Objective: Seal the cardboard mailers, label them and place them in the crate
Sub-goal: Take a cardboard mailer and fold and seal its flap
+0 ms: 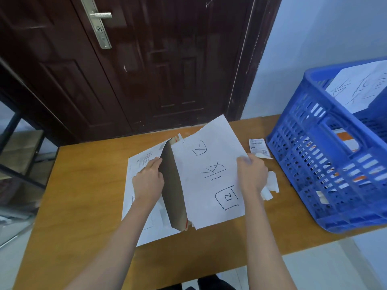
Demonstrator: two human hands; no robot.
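Observation:
A white cardboard mailer point(211, 176) with black handwritten marks is held tilted above the wooden table point(83, 195), its brown flap point(172, 189) hanging open on the left. My left hand point(147, 181) rests on the flap's edge with the fingers fairly straight. My right hand point(252, 174) grips the mailer's right edge. Under it lies another white mailer point(136, 197), flat on the table. A small printed label point(258, 145) lies to the right. The blue plastic crate point(326, 155) stands at the right with mailers inside.
Crumpled white backing strips point(271, 185) lie beside my right hand. A dark wooden door point(136, 65) stands behind the table. A metal-framed shelf point(18, 155) is at the left. The table's near edge runs close to my body.

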